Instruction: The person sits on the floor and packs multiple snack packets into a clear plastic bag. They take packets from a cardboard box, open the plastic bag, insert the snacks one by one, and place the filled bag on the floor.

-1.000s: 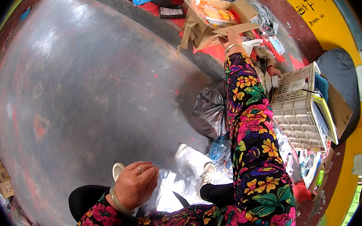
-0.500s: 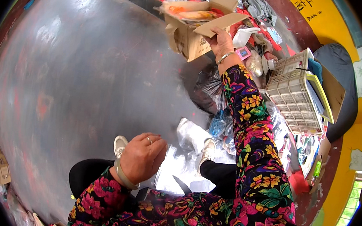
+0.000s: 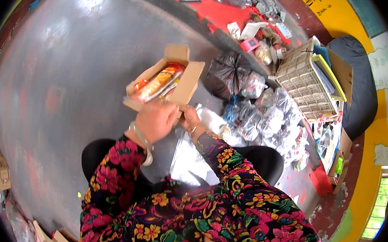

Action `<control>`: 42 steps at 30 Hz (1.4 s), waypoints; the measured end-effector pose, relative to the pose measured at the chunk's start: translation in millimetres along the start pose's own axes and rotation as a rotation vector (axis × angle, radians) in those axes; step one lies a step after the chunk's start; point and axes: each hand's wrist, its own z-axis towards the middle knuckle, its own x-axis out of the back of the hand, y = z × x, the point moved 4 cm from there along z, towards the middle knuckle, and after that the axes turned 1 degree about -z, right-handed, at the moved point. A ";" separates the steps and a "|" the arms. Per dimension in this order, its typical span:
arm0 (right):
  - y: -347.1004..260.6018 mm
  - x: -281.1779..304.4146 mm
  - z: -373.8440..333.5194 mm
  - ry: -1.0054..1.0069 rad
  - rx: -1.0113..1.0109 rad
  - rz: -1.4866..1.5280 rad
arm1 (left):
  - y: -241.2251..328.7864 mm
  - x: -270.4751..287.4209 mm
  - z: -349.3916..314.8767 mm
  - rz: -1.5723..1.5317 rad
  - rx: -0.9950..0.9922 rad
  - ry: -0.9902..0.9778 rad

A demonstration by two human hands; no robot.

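Note:
An open cardboard box (image 3: 188, 86) with its flaps up is in front of me, over the grey floor. Several packets in orange, red and yellow plastic (image 3: 160, 82) lie inside it. My right hand (image 3: 188, 119) is closed on the box's near right corner. At the near edge, my left hand (image 3: 155, 120) is closed and slightly blurred, against the near flap. Its fingertips are turned away from view, so what they hold, if anything, is hidden.
Right of the box sit a black plastic bag (image 3: 228, 73) and several clear bags (image 3: 268, 120). A beige plastic crate (image 3: 299, 75) stands beyond them. Cluttered goods lie on a red-covered ledge (image 3: 222, 13) at the back. White plastic sheeting (image 3: 186, 159) lies between my legs.
My right hand has brought the cardboard box from the back ledge toward me and left, down in front of my body. My left hand has moved up to the box's near edge.

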 end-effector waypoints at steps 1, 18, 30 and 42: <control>17.9 21.9 -14.4 0.050 0.015 0.080 | -5.2 -1.7 0.2 0.008 0.020 0.024; 42.9 90.5 -154.6 -0.074 -0.519 -1.242 | -35.5 -8.0 2.9 0.080 0.100 0.103; 65.8 54.9 -237.8 -0.720 0.111 -2.121 | -97.1 -15.2 7.5 0.023 0.484 0.233; 41.2 74.4 -256.0 -0.741 -0.052 -1.854 | -96.6 0.6 -2.2 -0.686 0.562 0.569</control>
